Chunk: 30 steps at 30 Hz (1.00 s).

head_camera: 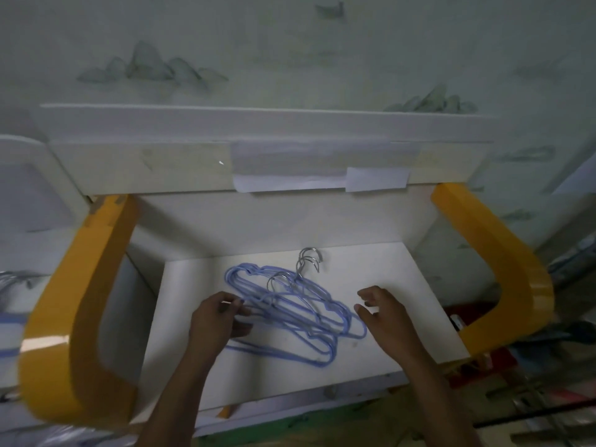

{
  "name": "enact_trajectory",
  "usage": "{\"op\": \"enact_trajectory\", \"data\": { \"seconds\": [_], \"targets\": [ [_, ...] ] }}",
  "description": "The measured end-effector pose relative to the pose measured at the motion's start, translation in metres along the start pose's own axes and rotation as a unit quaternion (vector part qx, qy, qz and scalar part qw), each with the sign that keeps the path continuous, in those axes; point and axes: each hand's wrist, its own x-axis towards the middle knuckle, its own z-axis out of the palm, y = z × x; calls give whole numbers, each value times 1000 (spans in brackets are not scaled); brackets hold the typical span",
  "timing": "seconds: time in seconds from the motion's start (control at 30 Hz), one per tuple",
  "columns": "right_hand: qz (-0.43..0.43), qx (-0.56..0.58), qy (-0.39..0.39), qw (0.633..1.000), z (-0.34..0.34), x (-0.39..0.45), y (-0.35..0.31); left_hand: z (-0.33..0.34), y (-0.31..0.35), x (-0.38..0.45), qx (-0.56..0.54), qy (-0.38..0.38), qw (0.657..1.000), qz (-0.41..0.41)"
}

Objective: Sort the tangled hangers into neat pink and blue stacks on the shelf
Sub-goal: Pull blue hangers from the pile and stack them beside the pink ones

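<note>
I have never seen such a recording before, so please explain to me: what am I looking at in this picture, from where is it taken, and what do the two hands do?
There is no machine here, and only one picture. It comes from a camera worn on a person's head, looking forward and down, so the two arms reach in from the bottom. In front is a white shelf between yellow curved side supports. On it lies a loose pile of blue hangers with silver metal hooks; no pink ones show here. The left hand has its fingers curled at the pile's left end and seems to pinch a hanger there. The right hand is open at the pile's right end and holds nothing.
</note>
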Motion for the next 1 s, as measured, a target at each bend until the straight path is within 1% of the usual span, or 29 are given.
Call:
{"op": "enact_trajectory", "data": {
  "seconds": [0.1,0.3,0.53,0.7,0.83,1.0],
  "targets": [
    [-3,11,9,1000,4,-2,-5,0,-2,-7,-11,1,1000,4],
    [5,30,52,998,5,-20,-11,2,-3,-12,-22,-7,1000,13],
    [20,30,92,995,6,-41,-12,-26,-6,-14,-20,-4,999,44],
    [34,27,88,995,21,-50,-17,-55,-9,-12,-18,21,997,71],
    [43,9,67,997,44,-58,-17,-70,-8,-13,-37,52,995,77],
    [51,-24,31,998,73,-68,-12,-85,-8,-15,-68,70,992,77]
  ]
}}
